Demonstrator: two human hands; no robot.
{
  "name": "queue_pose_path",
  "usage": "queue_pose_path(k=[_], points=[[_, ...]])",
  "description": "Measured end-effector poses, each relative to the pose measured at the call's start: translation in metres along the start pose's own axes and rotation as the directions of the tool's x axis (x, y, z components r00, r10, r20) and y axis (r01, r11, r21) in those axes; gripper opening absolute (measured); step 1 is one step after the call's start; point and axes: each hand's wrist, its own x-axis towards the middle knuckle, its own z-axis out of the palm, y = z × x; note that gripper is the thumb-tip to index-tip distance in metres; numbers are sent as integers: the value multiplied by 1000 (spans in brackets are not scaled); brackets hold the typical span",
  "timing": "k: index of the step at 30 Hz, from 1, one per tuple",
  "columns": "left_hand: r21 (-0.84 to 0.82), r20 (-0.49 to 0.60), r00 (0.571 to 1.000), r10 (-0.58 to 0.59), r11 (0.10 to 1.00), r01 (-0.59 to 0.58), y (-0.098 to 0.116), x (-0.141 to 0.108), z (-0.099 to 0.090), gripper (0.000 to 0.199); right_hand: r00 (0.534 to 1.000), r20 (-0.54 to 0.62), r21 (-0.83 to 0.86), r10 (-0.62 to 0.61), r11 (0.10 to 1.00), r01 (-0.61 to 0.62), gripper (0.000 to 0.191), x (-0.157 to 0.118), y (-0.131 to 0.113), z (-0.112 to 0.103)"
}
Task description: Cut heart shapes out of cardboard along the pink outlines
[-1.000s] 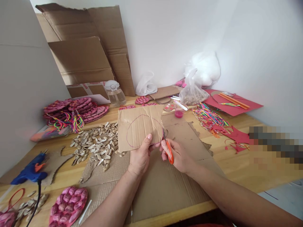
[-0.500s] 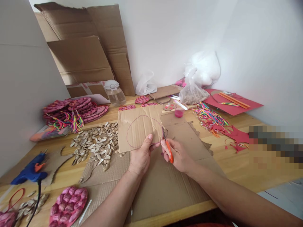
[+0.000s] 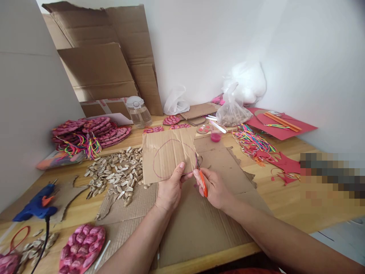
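A piece of cardboard (image 3: 168,156) with a rounded outline drawn on it is held up over the table by my left hand (image 3: 172,186), thumb on its front face and fingers behind. My right hand (image 3: 212,186) is closed around the orange handles of a pair of scissors (image 3: 203,182). Their blades meet the cardboard's right edge, close to the drawn line. Most of the blades is hard to see. Below both hands lies a large flat cardboard sheet (image 3: 205,232).
Peanut shells (image 3: 116,171) are heaped on the left, near a blue glue gun (image 3: 37,203). A pink shell-covered piece (image 3: 82,247) lies in front. Behind stand a water bottle (image 3: 138,112) and a bag of shells (image 3: 234,110). Colourful cords (image 3: 253,139) and red paper (image 3: 285,125) lie right.
Hardly anything differs. The cardboard, both hands and the scissors keep almost the same place, with only a very slight shift at the scissors.
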Motion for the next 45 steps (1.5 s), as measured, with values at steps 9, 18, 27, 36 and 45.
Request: queue_pose_path(k=[9, 18, 27, 36, 45], points=[[67, 28, 1000, -7, 998, 5, 3, 3, -5, 56, 998, 29, 102, 60, 993, -63, 50, 3, -8, -3], [115, 67, 997, -28, 993, 20, 6, 3, -5, 54, 994, 78, 101, 70, 992, -78, 55, 3, -19, -10], [128, 47, 998, -48, 991, 41, 8, 4, -5, 56, 996, 62, 160, 64, 984, -73, 51, 2, -9, -8], [137, 44, 999, -31, 990, 25, 10, 4, -5, 66, 997, 52, 183, 62, 981, -70, 48, 0, -2, -6], [143, 47, 998, -43, 989, 36, 14, 7, -7, 62, 999, 34, 139, 23, 990, -28, 49, -2, -7, -6]])
